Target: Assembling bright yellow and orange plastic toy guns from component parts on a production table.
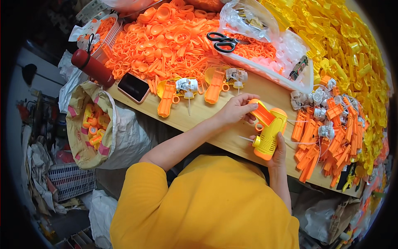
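Observation:
Over the front of the table, both my hands hold a yellow-and-orange toy gun [270, 135]. My left hand [237, 108] pinches the end of its orange handle with thumb and fingers. My right hand [279, 153] wraps round the yellow body from the right, its fingers partly hidden behind it. A thin white tube sticks out of the toy's lower left side. Two half-built toy guns, one on the left [167, 99] and one on the right [214, 86], lie farther back, each with an orange handle and a white mechanism.
Orange parts [153, 45] are heaped at the back, yellow shells [344, 50] at the far right. Handles with white wired units [327, 128] lie right. Black scissors [224, 42] rest by a white tub [269, 72]. A phone [133, 87], red bottle [93, 68] and sack [124, 137] are left.

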Motion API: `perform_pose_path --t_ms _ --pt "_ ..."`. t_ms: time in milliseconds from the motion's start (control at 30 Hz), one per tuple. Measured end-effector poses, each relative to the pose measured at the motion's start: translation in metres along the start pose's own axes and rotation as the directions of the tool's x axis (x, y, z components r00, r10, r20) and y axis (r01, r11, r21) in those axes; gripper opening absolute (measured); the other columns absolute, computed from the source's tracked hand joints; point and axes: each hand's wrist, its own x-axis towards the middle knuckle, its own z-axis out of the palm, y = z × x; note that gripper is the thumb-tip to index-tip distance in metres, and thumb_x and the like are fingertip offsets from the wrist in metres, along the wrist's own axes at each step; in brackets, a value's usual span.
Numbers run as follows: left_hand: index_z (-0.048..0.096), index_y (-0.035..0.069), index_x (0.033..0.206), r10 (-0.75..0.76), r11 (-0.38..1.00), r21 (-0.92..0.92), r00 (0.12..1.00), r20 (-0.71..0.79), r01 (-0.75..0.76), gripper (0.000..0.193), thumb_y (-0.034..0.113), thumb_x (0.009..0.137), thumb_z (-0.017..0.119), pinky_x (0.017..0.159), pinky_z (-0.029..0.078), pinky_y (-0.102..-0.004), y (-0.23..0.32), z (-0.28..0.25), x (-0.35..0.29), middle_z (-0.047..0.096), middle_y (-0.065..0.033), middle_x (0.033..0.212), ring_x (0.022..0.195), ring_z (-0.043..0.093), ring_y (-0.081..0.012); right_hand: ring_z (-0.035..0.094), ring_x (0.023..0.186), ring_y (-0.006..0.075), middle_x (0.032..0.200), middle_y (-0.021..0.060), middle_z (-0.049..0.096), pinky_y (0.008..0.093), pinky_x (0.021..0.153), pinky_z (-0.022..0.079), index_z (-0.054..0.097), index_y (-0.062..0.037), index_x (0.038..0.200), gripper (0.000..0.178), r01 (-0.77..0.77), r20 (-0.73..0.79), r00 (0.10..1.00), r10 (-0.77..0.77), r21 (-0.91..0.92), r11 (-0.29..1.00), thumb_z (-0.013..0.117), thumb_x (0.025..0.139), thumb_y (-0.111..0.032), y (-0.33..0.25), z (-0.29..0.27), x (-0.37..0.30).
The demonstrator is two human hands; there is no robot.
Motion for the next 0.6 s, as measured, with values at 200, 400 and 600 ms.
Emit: perform_pose_path --t_ms 200,400,600 --pt "0.045 0.003 0.125 -0.006 1.000 0.014 1.000 -0.014 0.006 0.035 0.018 0.094 0.054 0.067 0.053 -0.0255 -0.003 -0.001 -0.001 0.058 -0.0074 0.100 0.077 0.059 -0.0123 0.063 0.092 0.0395 0.112 0.0170 0.059 0.0517 0.078 0.053 0.041 -0.0049 0.130 0.061 0.004 -0.045 0.999 -0.005 -0.014 1.000 0.058 0.086 -0.043 0.004 -0.002 0.001" --pt "0.044 0.002 0.127 -0.005 0.999 0.039 0.999 -0.033 0.007 0.037 0.018 0.095 0.053 0.068 0.053 -0.0251 -0.005 -0.004 -0.004 0.057 -0.0072 0.102 0.078 0.059 -0.0121 0.063 0.091 0.0387 0.111 0.0175 0.059 0.0502 0.078 0.053 0.042 -0.0039 0.129 0.060 -0.012 -0.043 0.999 0.012 -0.002 1.000 0.058 0.086 -0.042 0.006 0.000 0.004" --pt "0.043 0.003 0.129 0.193 0.922 0.365 0.970 -0.151 -0.127 0.042 0.020 0.093 0.056 0.064 0.050 -0.0216 -0.006 0.012 -0.016 0.055 -0.0046 0.098 0.074 0.057 -0.0090 0.063 0.093 0.0374 0.113 0.0180 0.057 0.0474 0.078 0.054 0.040 -0.0032 0.131 0.064 0.060 -0.019 0.998 -0.060 -0.039 0.997 0.060 0.084 -0.042 0.000 -0.005 -0.007"
